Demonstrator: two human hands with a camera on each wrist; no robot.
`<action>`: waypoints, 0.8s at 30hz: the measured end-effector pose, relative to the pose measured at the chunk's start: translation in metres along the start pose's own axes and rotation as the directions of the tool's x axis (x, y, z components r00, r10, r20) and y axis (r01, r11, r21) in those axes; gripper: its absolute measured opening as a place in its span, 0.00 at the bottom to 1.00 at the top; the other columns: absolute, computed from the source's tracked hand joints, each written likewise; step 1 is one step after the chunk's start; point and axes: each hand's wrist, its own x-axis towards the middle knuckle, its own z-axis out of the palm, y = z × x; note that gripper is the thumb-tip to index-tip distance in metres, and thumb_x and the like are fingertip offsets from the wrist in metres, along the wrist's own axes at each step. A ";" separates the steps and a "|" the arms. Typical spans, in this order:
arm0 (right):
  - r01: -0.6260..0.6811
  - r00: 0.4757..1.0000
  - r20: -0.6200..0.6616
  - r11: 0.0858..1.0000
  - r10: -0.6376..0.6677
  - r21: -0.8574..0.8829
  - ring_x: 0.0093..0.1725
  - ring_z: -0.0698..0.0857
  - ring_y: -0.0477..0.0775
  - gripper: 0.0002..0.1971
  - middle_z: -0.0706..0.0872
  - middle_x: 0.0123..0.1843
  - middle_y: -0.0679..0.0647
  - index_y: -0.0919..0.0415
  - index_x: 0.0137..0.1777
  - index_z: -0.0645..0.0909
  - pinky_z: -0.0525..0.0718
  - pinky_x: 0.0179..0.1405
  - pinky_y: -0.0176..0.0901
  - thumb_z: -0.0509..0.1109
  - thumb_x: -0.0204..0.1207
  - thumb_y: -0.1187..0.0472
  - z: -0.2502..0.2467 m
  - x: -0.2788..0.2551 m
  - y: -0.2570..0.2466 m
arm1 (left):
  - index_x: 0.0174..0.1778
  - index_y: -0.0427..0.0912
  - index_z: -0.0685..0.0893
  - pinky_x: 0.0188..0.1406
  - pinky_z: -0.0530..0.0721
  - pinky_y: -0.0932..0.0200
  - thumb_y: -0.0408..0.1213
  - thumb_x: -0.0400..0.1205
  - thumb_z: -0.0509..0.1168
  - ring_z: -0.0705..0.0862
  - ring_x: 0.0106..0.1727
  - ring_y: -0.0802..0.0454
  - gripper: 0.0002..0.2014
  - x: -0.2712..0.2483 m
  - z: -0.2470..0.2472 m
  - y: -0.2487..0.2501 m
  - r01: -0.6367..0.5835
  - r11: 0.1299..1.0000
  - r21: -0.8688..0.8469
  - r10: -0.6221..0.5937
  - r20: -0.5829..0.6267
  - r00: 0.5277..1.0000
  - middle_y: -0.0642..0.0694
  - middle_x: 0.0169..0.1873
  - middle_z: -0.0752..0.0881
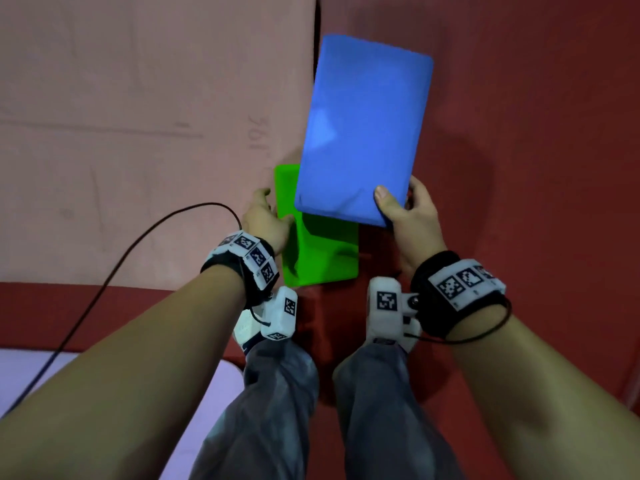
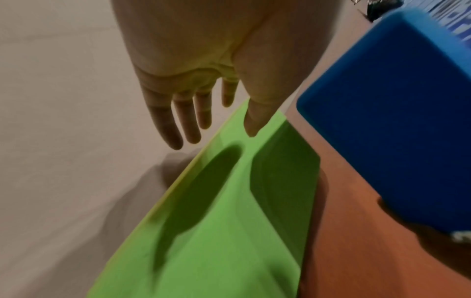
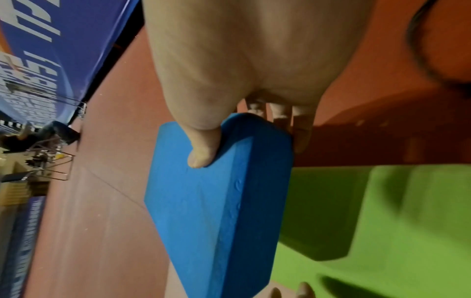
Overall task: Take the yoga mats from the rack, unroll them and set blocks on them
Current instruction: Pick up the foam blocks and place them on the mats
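Blue block (image 1: 363,133) lifted clear of the red floor (image 1: 519,133), gripped at its near corner by right hand (image 1: 408,216): thumb (image 3: 202,149) flat on the broad top face, remaining fingers (image 3: 302,129) curled under the far edge. Block tilted, long axis pointing away from the body, overlapping the green block (image 1: 318,251) from above in the head view; apart from it, not touching.

Green block lying flat on the floor, just beside the right edge of the unrolled pink mat (image 1: 138,133). Left hand (image 1: 266,216) above its left edge, fingers (image 2: 175,121) straight and loosely spread, thumb over the green face. Contact with the block: cannot tell from the left wrist view; nothing gripped.

Second, pale lilac mat (image 1: 31,375) at lower left, also flat.

Step in hand, judged: mats already unrolled, blocks now being collected for placement. One block picked up, the other not yet lifted.

Next move likely calls for closing the left hand round the green block's edge, then carrying both blocks leftward and setting them flat on a mat. Foam looks light; one-handed edge grip should suffice. Cable (image 1: 104,289) from the left wrist trails over the pink mat, worth keeping out from under a block.

Writing: faint embossed characters near the pink mat's right edge (image 1: 254,133), not legible. White lettering on a blue banner (image 3: 38,50) in the right wrist view, seen sideways and blurred, unreadable.
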 end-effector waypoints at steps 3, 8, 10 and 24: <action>0.080 0.996 0.054 0.996 -0.077 -0.041 0.48 0.88 0.40 0.22 0.88 0.57 0.54 0.71 0.71 0.76 0.84 0.51 0.33 0.73 0.79 0.67 0.031 0.021 -0.031 | 0.82 0.48 0.64 0.63 0.82 0.48 0.34 0.79 0.70 0.84 0.63 0.42 0.35 0.008 -0.015 0.015 -0.067 0.993 -0.097 0.062 -0.056 0.997 0.44 0.73 0.78; 0.147 0.983 0.128 0.978 -0.128 -0.148 0.56 0.86 0.49 0.24 0.86 0.59 0.55 0.65 0.73 0.76 0.85 0.61 0.42 0.75 0.78 0.64 0.081 0.062 -0.059 | 0.78 0.49 0.66 0.57 0.87 0.54 0.28 0.76 0.72 0.88 0.51 0.63 0.35 0.032 -0.040 0.045 -0.252 0.887 -0.388 0.234 -0.092 0.968 0.60 0.58 0.83; 0.180 0.977 0.152 0.959 -0.149 -0.217 0.57 0.85 0.49 0.24 0.86 0.60 0.54 0.64 0.72 0.77 0.85 0.61 0.41 0.75 0.78 0.60 0.094 0.081 -0.059 | 0.73 0.48 0.70 0.53 0.85 0.65 0.24 0.75 0.72 0.86 0.49 0.70 0.33 0.043 -0.048 0.056 -0.314 0.857 -0.408 0.308 -0.081 0.948 0.60 0.54 0.84; 0.109 0.992 -0.015 0.915 -0.124 -0.387 0.60 0.86 0.55 0.23 0.87 0.62 0.54 0.60 0.69 0.80 0.83 0.61 0.46 0.75 0.76 0.51 0.098 0.164 -0.025 | 0.84 0.44 0.61 0.62 0.85 0.53 0.26 0.75 0.74 0.81 0.65 0.54 0.43 0.095 -0.029 0.073 -0.290 0.932 -0.217 0.323 0.132 0.937 0.51 0.68 0.76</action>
